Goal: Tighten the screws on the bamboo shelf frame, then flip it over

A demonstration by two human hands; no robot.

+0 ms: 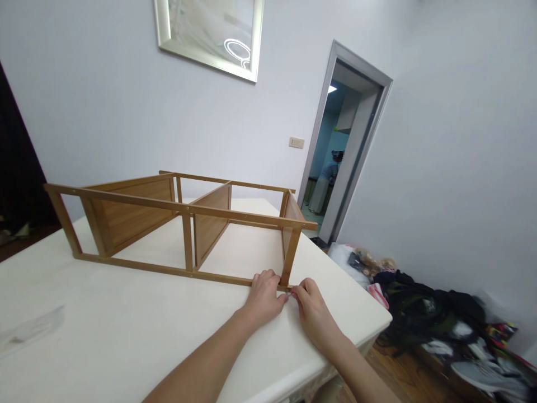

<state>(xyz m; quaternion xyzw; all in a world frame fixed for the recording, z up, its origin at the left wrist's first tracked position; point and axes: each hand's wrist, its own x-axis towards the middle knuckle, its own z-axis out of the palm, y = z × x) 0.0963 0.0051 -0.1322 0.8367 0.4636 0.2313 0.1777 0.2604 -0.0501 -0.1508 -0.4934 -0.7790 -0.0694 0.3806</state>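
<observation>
Where both hands, left hand [263, 295] and right hand [311, 309], pinch the wooden frame [187, 209], anything pinched stays hidden.

A wooden shelf frame [184, 224] is laid on its side on the white table [104, 324], its near bottom rail touched by the fingers [272, 277]; bare tabletop is seen below them.

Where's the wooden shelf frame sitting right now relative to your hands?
In the head view the wooden shelf frame lies on its side on the white table, centre-left; the left hand and right hand meet at its near right corner.
</observation>
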